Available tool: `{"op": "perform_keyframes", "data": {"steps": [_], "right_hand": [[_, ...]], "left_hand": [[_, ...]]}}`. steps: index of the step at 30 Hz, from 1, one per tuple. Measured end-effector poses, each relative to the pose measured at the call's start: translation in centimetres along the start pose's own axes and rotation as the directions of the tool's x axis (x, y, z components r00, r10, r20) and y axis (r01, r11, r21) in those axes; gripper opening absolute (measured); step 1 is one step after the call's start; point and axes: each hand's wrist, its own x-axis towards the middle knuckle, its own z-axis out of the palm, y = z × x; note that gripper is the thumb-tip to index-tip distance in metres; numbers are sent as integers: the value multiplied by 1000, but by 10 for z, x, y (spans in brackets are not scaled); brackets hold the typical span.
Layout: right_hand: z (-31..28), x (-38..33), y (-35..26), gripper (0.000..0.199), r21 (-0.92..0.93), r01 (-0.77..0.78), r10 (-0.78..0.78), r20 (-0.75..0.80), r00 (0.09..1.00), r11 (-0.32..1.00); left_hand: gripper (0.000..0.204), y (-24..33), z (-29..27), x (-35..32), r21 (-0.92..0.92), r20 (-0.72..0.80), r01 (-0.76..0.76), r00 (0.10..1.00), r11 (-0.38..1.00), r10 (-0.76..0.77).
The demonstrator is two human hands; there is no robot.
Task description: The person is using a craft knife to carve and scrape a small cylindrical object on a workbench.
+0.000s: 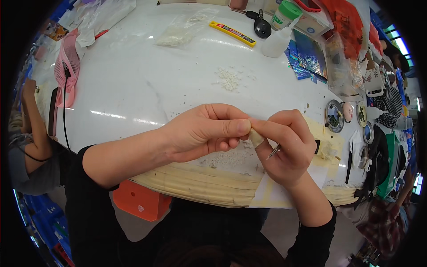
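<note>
Fingertips meeting, frame centre

I see left hand and right hand pinched closed; can't tell on what. Right also cradles slim silver metal tool, likely freeing fingertips. Tiny white granules upper centre, presumably within reach.

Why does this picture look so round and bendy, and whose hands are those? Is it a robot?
No robot here, just a person! A very wide camera on the person's head looks down, so straight edges bend. The left hand and right hand meet fingertip to fingertip; anything pinched there is too hidden to tell. A thin metal tool sits in the right hand, and a pale cover wraps its thumb. On the white table lie tiny white bits, a clear bag and a long yellow packet.
</note>
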Motion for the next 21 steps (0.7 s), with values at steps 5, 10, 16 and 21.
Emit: {"op": "perform_keyframes", "data": {"steps": [5,10,16,21], "right_hand": [[-4,1,-2,41,59,-145,142,55,988,988],[-3,1,-2,32,93,-231,221,106,970,969],[-4,2,1,30,21,-216,213,102,972,976],[-5,2,3,30,1,-129,128,91,988,992]], "left_hand": [[16,8,0,-1,302,-112,-64,988,951,102],[19,10,7,-3,555,-90,-164,963,816,255],[15,5,7,-3,555,-61,-255,937,792,345],[10,4,8,-4,638,-32,-292,915,712,403]]}}
